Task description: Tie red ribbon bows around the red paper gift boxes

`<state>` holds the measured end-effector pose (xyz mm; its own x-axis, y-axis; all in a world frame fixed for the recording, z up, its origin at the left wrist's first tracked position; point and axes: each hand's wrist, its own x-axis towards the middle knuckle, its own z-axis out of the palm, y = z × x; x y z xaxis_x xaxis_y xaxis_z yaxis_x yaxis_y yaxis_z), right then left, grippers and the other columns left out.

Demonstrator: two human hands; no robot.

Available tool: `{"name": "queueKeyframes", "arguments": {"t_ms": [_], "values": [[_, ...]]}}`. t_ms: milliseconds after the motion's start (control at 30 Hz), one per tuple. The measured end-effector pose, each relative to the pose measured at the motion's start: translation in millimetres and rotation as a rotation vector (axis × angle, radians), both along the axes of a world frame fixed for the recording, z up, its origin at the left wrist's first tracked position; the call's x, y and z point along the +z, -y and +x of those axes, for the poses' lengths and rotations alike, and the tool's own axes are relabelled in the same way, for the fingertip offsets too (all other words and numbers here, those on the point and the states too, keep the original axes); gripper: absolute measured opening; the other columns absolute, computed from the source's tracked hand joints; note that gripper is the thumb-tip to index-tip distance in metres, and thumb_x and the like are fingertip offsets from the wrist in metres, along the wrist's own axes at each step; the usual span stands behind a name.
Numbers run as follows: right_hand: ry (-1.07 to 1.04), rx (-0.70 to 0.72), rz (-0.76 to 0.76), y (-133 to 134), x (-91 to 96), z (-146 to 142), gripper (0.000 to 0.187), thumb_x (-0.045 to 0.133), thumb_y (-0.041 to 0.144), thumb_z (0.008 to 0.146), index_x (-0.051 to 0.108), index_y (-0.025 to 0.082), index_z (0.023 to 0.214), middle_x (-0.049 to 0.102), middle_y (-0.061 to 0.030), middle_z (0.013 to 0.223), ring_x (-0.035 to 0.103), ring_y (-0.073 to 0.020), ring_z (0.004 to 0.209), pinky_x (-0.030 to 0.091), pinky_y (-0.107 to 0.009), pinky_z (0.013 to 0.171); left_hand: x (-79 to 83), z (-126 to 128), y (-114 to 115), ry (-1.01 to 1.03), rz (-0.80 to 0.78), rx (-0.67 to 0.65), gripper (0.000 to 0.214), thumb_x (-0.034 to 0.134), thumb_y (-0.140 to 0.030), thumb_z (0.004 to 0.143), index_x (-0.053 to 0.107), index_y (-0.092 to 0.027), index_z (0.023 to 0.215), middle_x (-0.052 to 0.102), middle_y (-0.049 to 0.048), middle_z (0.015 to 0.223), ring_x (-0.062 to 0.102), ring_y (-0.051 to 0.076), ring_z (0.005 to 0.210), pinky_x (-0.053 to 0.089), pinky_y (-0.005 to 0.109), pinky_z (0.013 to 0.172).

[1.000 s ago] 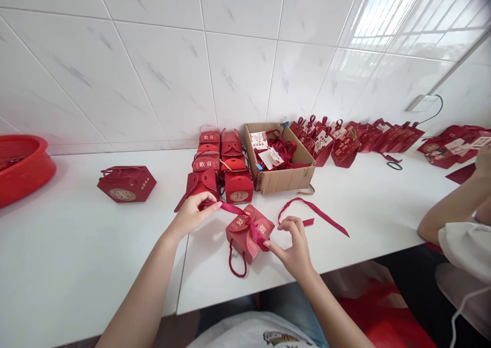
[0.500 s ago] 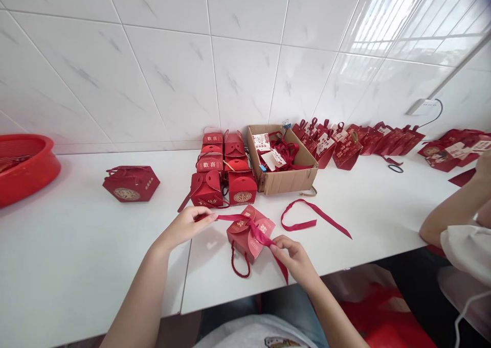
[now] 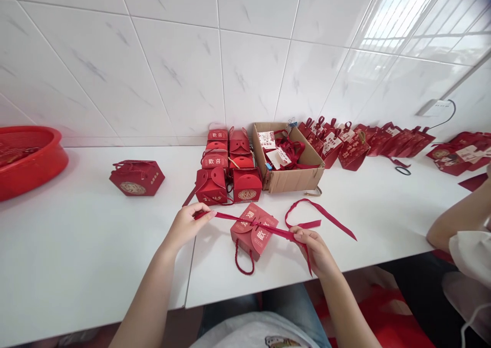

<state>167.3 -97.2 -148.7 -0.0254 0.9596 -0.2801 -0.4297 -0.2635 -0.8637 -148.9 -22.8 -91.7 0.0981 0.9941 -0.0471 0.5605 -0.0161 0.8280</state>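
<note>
A small red gift box (image 3: 250, 235) with gold lettering sits on the white table in front of me. Its lid flaps fold together, and a twisted rope handle (image 3: 245, 272) lies at its near side. A dark red ribbon (image 3: 235, 217) crosses the top of the box and is stretched taut. My left hand (image 3: 191, 222) pinches one end, left of the box. To the right, my right hand (image 3: 309, 243) is closed on the other part, and a tail hangs below the fingers. Behind it lies a loose ribbon (image 3: 326, 212) in a curve.
Several red boxes (image 3: 247, 186) are grouped behind, beside a cardboard box (image 3: 295, 180) of ribbons and cards. More red bags (image 3: 355, 148) line the wall, near scissors (image 3: 402, 170). A hexagonal box (image 3: 155, 179) and a red basin (image 3: 38, 169) are left. A co-worker's arm (image 3: 456, 217) rests at right.
My right hand has moved right and away from the box, pulling the ribbon straight. The loose crossing over the lid has tightened flat. My left hand still pinches its end.
</note>
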Motion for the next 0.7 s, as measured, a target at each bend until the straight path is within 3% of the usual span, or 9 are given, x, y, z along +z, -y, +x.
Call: {"name": "queueKeyframes", "arguments": {"t_ms": [167,300,533,700], "values": [[0.046,-0.033,0.026,0,-4.7,9,0.025,0.074,0.027,0.068,0.06,0.017,0.05,0.054,-0.0024,0.08,0.045,-0.0141,0.075,0.039,-0.025,0.07,-5.6,-3,-2,-0.038,0.091,0.011,0.031,0.059,-0.047,0.076,0.063,-0.018,0.067,0.063,0.0016,0.072,0.055,0.015,0.062,0.043,0.023,0.053],[0.178,0.01,0.049,-5,-0.4,13,0.02,0.07,0.028,0.07,0.063,0.018,0.054,0.056,-0.0021,0.078,0.049,-0.0151,0.076,0.04,-0.028,0.075,-9.3,-8,-2,-0.086,0.123,0.023,0.03,0.061,-0.048,0.074,0.066,-0.019,0.068,0.066,0.0026,0.074,0.061,0.019,0.071,0.046,0.027,0.068],[0.329,0.174,0.06,-27,21.7,21,0.028,0.06,0.036,0.08,0.055,0.017,0.06,0.054,0.0002,0.06,0.051,-0.0128,0.06,0.039,-0.028,0.066,-5.7,-12,11,-0.139,0.103,0.033,0.031,0.058,-0.05,0.077,0.064,-0.019,0.073,0.065,0.0028,0.079,0.057,0.018,0.072,0.043,0.027,0.068],[0.273,0.342,0.058,-36,29.1,36,0.037,0.058,0.043,0.084,0.043,0.02,0.059,0.042,0.0061,0.043,0.031,-0.008,0.043,0.024,-0.025,0.048,-2.1,-26,27,-0.176,-0.038,-0.092,0.036,0.053,-0.052,0.08,0.051,-0.019,0.065,0.045,-0.0029,0.061,0.04,0.013,0.056,0.035,0.023,0.054]]}}
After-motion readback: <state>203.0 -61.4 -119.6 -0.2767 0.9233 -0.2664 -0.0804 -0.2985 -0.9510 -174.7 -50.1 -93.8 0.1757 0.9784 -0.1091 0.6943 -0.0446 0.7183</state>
